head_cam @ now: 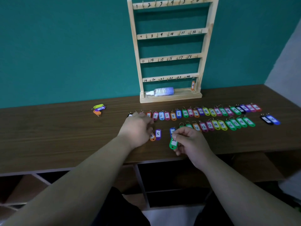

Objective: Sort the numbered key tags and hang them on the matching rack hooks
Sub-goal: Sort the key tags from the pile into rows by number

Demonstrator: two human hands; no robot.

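- Right hand (192,142): clamped on the green tag (173,143), pinched at its upper end just above the desk (65,128). The label reads 20, partly under the fingers.
- Left hand (136,129): fingers curled over the left end of the back row, right by the orange tag (152,137). We cannot tell if it grips anything.
- Rack (169,51): stands at the back of the desk with only 1 tag hung (193,85), orange, on the hook right of 24. We judge sorting is nearly done and hanging has barely begun.
- Writing: the rack rails are handwritten 1-6, 7-12, 13-18 and 19-24.
- Back row (203,111) reads 5 through 19, and the far right end is blurred.
- Front row (219,125) reads 11 through 19.
- Purple tag (158,134) reads 5.
- Spray bottle (161,91) label is unreadable.
- Risk 1: off-by-1 hanging. The hooks sit between the numbers, and the hung tag suggests each hook is right of its number.
- Risk 2: numbers repeat across the rows, so 1 hook takes 2 tags. A small hook could drop a ring.
- Risk 3: a forearm reaching for the rack passes over both rows and could scatter the sorted order.
- Risk 4: the bottle lies in the rack base under the 19-24 rail. Reaching for hook 20 could bump it.
- Risk 5: blurred or covered digits get misread, such as 20 against 26.
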